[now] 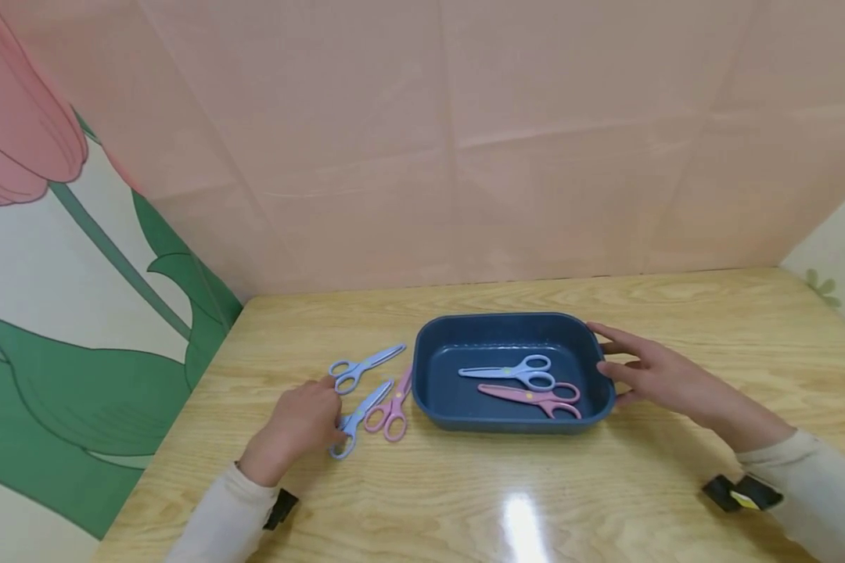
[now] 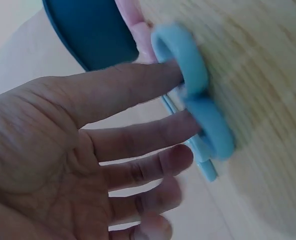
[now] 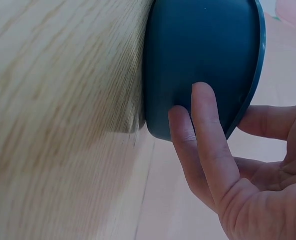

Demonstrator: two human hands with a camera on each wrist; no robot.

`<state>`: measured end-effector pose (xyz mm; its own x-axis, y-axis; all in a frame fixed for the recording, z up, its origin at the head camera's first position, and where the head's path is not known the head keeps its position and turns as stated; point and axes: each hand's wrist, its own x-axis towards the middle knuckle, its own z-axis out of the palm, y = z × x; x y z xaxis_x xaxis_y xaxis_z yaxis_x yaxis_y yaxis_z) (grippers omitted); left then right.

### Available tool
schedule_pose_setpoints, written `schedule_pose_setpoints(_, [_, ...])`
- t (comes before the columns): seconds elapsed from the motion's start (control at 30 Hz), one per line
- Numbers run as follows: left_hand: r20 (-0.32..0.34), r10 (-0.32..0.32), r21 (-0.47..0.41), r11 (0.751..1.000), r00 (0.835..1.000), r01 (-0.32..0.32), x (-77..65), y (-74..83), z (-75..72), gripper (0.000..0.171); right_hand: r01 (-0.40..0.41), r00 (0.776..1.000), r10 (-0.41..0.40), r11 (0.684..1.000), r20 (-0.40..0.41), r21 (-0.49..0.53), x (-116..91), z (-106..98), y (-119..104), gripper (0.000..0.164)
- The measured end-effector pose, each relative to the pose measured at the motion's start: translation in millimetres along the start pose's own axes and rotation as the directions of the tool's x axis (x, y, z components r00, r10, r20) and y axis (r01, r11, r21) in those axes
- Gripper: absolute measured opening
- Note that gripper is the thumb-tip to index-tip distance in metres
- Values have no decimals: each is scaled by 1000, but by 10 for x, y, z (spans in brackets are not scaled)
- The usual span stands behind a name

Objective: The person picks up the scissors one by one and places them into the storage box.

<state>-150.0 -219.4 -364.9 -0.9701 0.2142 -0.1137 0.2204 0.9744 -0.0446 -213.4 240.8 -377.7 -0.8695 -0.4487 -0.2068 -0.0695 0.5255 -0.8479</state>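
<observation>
My left hand (image 1: 303, 422) reaches down to the near pair of blue scissors (image 1: 361, 412), thumb and index finger pinching at its handle loops. In the left wrist view the scissors' loops (image 2: 215, 125) are up against those fingertips, and the other fingers are loosely bent. Just beyond lies another pair of blue scissors (image 1: 366, 366); pink scissors (image 1: 394, 407) lie beside the near pair, against the container. My right hand (image 1: 658, 377) holds the right end of the dark blue container (image 1: 507, 426), a digit over the rim and other fingers (image 3: 206, 107) on its outer wall.
Inside the container lie blue scissors (image 1: 510, 372) and pink scissors (image 1: 531, 395). The wood-grain table (image 1: 422, 500) ends at a pink covered wall (image 1: 436, 156) behind. A flower-patterned panel (image 1: 98, 336) borders the left side.
</observation>
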Motion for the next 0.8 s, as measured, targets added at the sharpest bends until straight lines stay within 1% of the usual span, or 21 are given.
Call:
schedule_pose_setpoints(0.17, [-4, -36, -18, 999, 999, 36, 23, -35, 44, 38, 10, 1000, -10, 1000, 4, -7, 6, 4, 8, 74])
schedule_pose_setpoints(0.33, [9, -46, -43, 998, 999, 46, 53, -75, 72, 35, 19, 1000, -19, 1000, 7, -12, 14, 3, 13, 73])
schedule_pose_setpoints(0.5, [26, -53, -58, 997, 998, 55, 59, -105, 64, 34, 24, 1000, -24, 1000, 9, -17, 15, 6, 6, 73])
schedule_pose_setpoints(0.7, [60, -92, -55, 994, 994, 95, 71, -142, 35, 27, 34, 999, -34, 999, 8, -23, 14, 7, 8, 72])
schedule_pose_setpoints(0.8, [58, -98, -60, 993, 993, 102, 77, -153, 25, 26, 40, 999, -40, 999, 8, -26, 12, 6, 13, 72])
